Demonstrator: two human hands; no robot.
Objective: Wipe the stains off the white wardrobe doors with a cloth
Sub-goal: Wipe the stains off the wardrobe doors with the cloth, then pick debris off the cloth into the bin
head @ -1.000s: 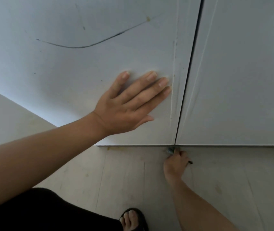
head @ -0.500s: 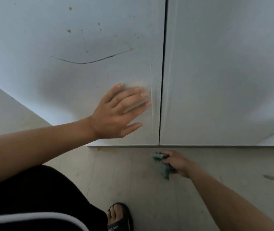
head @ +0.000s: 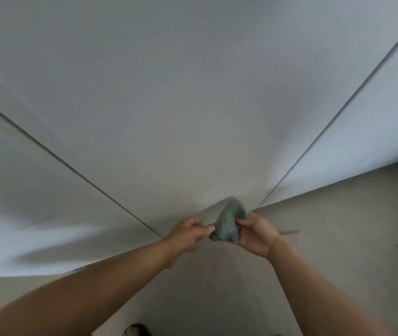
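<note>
Cloth: a small blue-green cloth [head: 228, 223] with a knobbly weave, bunched up to a peak. It is held in the air between the two hands, low in front of the wardrobe doors.
Right hand: the right hand [head: 257, 235] has thumb and fingers curled round the cloth's right side and grips it.
Left hand: the left hand [head: 189, 232] is blurred. Its fingertips close on the cloth's lower left corner in a pinch.
Hands: close together, with only the cloth between them.
Wardrobe doors: the white wardrobe doors [head: 193, 105] fill the upper view, and two dark seams [head: 72, 166] slant down toward the hands. The cloth's peak overlaps the middle door's bottom edge; contact cannot be told.
Floor: pale boards [head: 338, 263], with a darker streak [head: 289, 232] just right of the right hand.
Bottom edge: the toe of a dark sandal [head: 136, 329].
</note>
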